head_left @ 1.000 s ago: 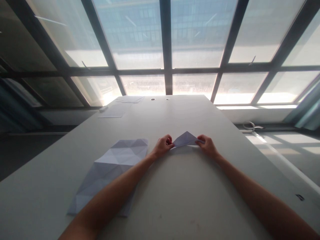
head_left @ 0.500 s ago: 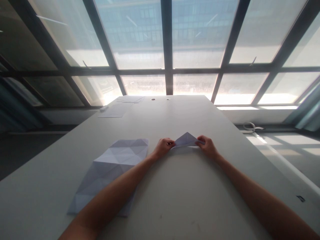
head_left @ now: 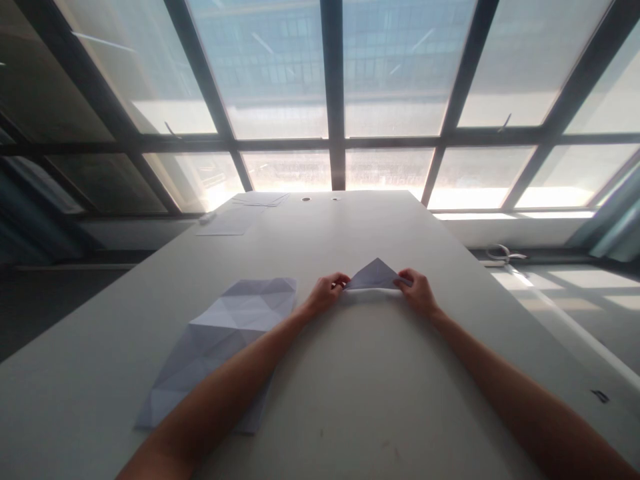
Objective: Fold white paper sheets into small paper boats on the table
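Note:
A folded sheet of paper (head_left: 376, 275), triangular with its point facing away from me, is held between my two hands over the white table (head_left: 400, 373). My left hand (head_left: 330, 291) pinches its left corner with thumb and fingers. At the right corner, my right hand (head_left: 416, 291) grips the paper the same way. To the left lies a larger creased sheet (head_left: 225, 340), marked with a pattern of triangular folds and partly covered by my left forearm.
Several flat sheets of paper (head_left: 227, 222) lie at the table's far left. Two round holes (head_left: 307, 199) show near its far edge. Tall windows (head_left: 280, 73) stand behind. A white cable (head_left: 500, 253) is on the right, off the table.
The folded paper's peak has risen slightly and shifted a little right, with both hands moving only slightly. Both hands keep their hold; the creased sheet stays in place.

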### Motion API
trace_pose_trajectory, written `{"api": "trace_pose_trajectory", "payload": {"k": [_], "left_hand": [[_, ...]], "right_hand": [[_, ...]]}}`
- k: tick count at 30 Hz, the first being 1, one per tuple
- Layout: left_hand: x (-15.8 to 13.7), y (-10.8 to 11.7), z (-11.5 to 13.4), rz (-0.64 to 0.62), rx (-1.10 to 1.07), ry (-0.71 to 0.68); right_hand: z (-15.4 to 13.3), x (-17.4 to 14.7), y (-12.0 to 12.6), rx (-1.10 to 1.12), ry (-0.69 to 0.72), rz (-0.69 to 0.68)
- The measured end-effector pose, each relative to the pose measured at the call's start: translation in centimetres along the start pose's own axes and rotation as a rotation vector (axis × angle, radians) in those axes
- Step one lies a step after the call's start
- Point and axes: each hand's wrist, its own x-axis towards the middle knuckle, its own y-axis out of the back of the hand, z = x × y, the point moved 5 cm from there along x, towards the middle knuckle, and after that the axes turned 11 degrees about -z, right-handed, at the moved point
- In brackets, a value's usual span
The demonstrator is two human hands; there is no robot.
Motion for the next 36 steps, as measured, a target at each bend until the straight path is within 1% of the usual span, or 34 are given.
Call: {"api": "trace_pose_trajectory", "payload": {"k": [3,8,14,21,24,28,31,34,36], "left_hand": [[-0.1,-0.2,0.2,-0.037,-0.02,-0.03],[-0.2,-0.4,0.2,-0.037,-0.02,-0.016],[-0.1,-0.1,0.6,-0.026,-0.055,-0.073],[0.0,-0.4,1.1,-0.092,0.045,-0.109],[0.0,-0.5,1.1,-0.099,0.087,-0.125],[0.0,-0.3,1.0,-0.06,0.092,-0.138],[-0.1,0.0,0.7,-0.008,0.066,-0.093],[-0.1,0.3,0.2,0.043,-0.041,-0.041],[-0.1,0.4,0.1,0.059,-0.157,-0.037]], "right_hand": [[0.0,0.0,0.1,-0.006,0.002,0.01],[-0.3,-0.1,0.1,0.0,-0.005,0.0],[-0.3,-0.1,0.0,0.004,0.001,0.011],[-0.2,-0.1,-0.1,0.008,-0.011,-0.005],[-0.2,0.0,-0.1,0.02,-0.006,-0.005],[-0.1,0.0,-0.1,0.01,0.003,-0.004],[0.0,0.1,-0.2,0.005,0.006,-0.021],[0.1,0.0,-0.3,0.002,0.012,-0.028],[0.1,0.0,-0.3,0.009,0.019,-0.025]]}}
